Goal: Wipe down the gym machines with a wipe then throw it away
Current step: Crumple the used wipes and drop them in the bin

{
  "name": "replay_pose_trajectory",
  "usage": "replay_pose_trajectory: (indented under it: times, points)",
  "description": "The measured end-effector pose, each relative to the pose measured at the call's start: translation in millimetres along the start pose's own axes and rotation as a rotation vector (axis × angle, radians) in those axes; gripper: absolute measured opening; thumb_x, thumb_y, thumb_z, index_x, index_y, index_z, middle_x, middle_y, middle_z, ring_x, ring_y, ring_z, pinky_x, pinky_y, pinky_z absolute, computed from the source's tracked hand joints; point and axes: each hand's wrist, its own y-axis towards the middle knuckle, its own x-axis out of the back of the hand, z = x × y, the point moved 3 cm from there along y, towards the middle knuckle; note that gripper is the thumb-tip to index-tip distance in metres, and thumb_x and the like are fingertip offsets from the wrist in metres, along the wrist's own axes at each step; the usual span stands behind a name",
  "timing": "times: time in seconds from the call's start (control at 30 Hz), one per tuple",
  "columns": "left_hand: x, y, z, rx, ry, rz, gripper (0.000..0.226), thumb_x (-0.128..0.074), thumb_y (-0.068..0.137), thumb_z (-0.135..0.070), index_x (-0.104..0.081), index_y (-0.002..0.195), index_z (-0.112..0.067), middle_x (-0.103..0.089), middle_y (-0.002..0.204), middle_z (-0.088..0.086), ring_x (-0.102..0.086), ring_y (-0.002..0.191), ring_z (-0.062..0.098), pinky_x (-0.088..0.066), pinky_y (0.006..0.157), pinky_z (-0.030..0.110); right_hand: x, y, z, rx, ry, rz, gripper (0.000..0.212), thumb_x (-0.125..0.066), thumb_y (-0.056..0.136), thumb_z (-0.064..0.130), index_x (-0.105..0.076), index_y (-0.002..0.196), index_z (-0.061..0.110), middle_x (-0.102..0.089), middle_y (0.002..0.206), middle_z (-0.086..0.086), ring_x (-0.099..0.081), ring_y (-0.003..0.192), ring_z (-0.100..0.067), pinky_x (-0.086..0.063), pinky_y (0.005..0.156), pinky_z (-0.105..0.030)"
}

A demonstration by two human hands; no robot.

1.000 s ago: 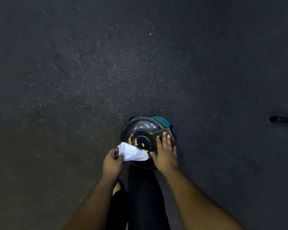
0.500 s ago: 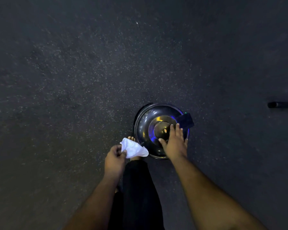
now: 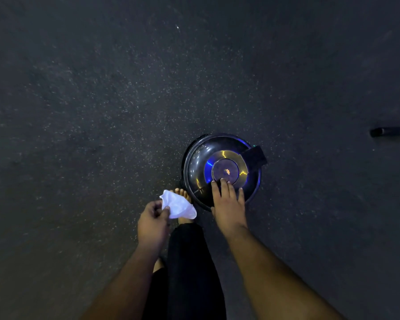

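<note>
Wipe [image 3: 179,205] is pinched in the left hand [image 3: 153,224] beside the bin; the bin lid [image 3: 222,167] is pressed by the right hand [image 3: 228,207], fingers [image 3: 224,188] straight, slightly apart.

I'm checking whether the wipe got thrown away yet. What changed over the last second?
The bin's lid went from open to shut; the right hand slid back from its far edge, its fingers now resting flat on the near part of the lid. The white wipe, which hung over the open bin, is now beside it. The left hand still pinches the wipe, so it hasn't been thrown away.
</note>
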Motion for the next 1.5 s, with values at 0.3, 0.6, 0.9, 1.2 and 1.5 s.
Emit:
replay_pose_trajectory:
  times: [0.3,0.6,0.9,1.2,1.5]
  points:
    - [-7.7,-4.5,8.4,-0.017,-0.015,-0.014,0.012,-0.065,0.098,-0.011,-0.066,0.102,-0.023,-0.073,0.089,0.016,-0.066,0.069,0.021,-0.059,0.076,0.049,-7.2,-0.5,-1.6,0.091,-0.029,0.014,0.095,-0.059,0.093,0.021,0.008,0.161,0.019,0.014,0.167,-0.018,0.007,0.155,-0.035,-0.007,0.115,-0.073]
    - [-12.8,-12.2,-16.3,-0.020,-0.044,-0.143,0.007,-0.069,0.092,-0.023,-0.067,0.099,-0.024,-0.073,0.089,0.012,-0.065,0.073,0.025,-0.058,0.078,0.058,18.8,-13.4,-34.9,0.261,0.090,-0.218,0.112,-0.083,0.062,0.055,-0.030,0.154,0.020,-0.036,0.160,-0.014,-0.041,0.144,-0.033,-0.037,0.109,-0.065]
    - [-93.3,-19.8,-60.8,-0.011,-0.057,0.016,0.018,-0.069,0.094,-0.023,-0.067,0.109,-0.014,-0.074,0.095,0.015,-0.069,0.080,0.028,-0.060,0.072,0.042,78.6,-33.7,-117.7,0.162,0.530,-0.476,0.081,-0.057,0.087,0.054,-0.031,0.155,0.020,-0.037,0.161,-0.004,-0.043,0.143,-0.024,-0.037,0.114,-0.056]
    - [-92.1,-22.4,-48.3,0.078,0.204,0.115,0.021,-0.067,0.095,-0.008,-0.069,0.116,-0.005,-0.075,0.110,0.010,-0.069,0.097,0.023,-0.050,0.079,0.033,67.5,-49.8,-95.7,0.203,0.490,-0.397,0.086,-0.072,0.082,0.048,-0.032,0.153,0.023,-0.039,0.159,-0.005,-0.044,0.141,-0.026,-0.045,0.108,-0.055]
    - [-106.0,-3.3,-22.5,0.037,-0.042,0.416,0.085,-0.055,0.086,0.025,-0.032,0.159,-0.012,-0.058,0.147,0.002,-0.063,0.121,0.011,-0.054,0.100,0.031,67.6,-57.0,-93.4,0.063,0.633,-0.466,0.073,-0.061,0.089,0.045,-0.036,0.153,0.022,-0.039,0.158,-0.004,-0.041,0.144,-0.025,-0.042,0.111,-0.053]
